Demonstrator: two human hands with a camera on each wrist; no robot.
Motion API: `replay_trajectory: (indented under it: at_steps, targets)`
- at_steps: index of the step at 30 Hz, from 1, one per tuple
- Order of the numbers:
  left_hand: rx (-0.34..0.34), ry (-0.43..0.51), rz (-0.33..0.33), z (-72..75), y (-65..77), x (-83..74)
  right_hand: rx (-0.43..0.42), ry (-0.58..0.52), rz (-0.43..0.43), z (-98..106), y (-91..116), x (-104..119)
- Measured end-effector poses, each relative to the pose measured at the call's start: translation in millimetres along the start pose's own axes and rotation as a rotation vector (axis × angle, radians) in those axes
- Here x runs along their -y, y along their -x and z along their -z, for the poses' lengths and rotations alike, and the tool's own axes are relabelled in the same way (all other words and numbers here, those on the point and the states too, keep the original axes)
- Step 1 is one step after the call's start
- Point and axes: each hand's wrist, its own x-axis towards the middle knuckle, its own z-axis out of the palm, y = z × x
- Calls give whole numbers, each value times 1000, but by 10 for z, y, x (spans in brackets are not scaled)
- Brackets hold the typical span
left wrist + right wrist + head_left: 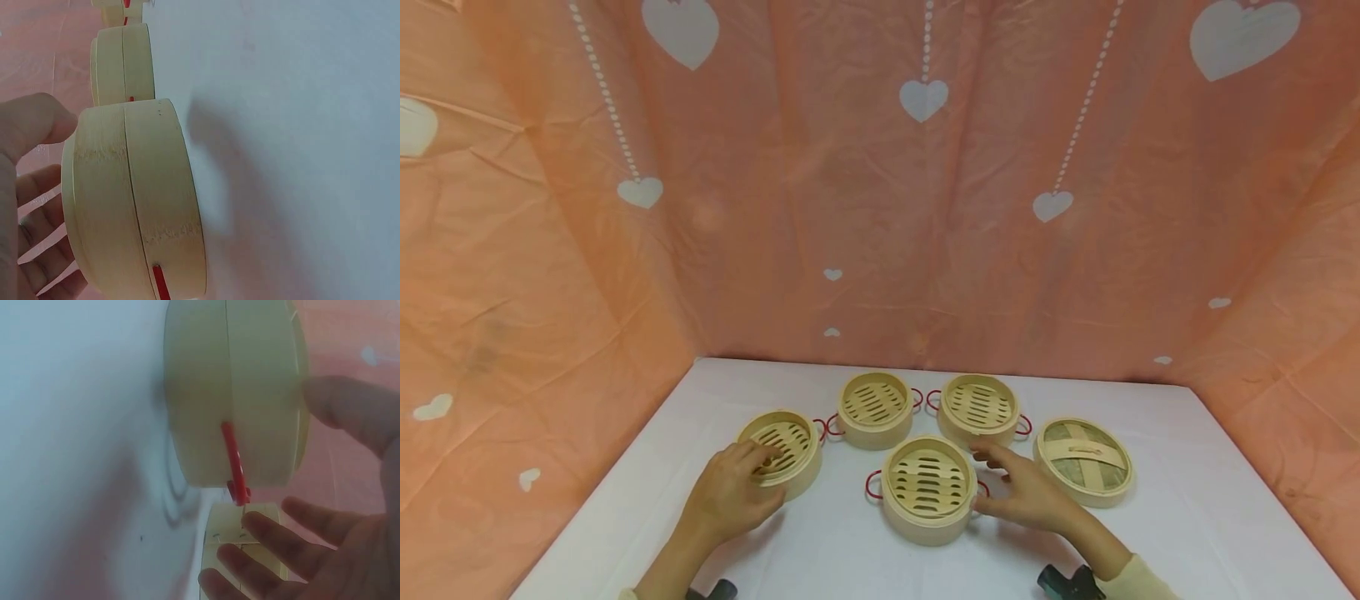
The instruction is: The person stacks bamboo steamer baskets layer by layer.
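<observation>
My left hand (730, 492) reaches over the near left edge of a round bamboo steamer basket (801, 479), its fingers above the slatted base. In the left wrist view the thumb is right at the rim and the other fingers (47, 228) spread loosely beyond it. At the front middle stands another steamer basket (925, 483) with red handles. Beside its right handle is my right hand (1026, 496), fingers spread apart. The right wrist view shows its thumb (350, 406) close by that basket's rim, with a red handle (234, 462) below.
Two more steamer baskets, one at back left (874, 408) and one at back right (977, 408), stand on the white table (1157, 433). A bamboo steamer lid (1084, 458) with a woven top lies to the right. Orange cloth (880, 208) with hearts surrounds the table.
</observation>
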Motion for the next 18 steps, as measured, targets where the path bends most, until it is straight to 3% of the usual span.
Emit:
replay_trajectory:
  at_steps: [7, 18]
  targets:
    - [1, 1, -27, -16, 20, 21, 33, -5, -24, -16, -10, -3]
    - [-7, -31, -77, -55, 28, 36, 67, 16, 8, -33, -9, -10]
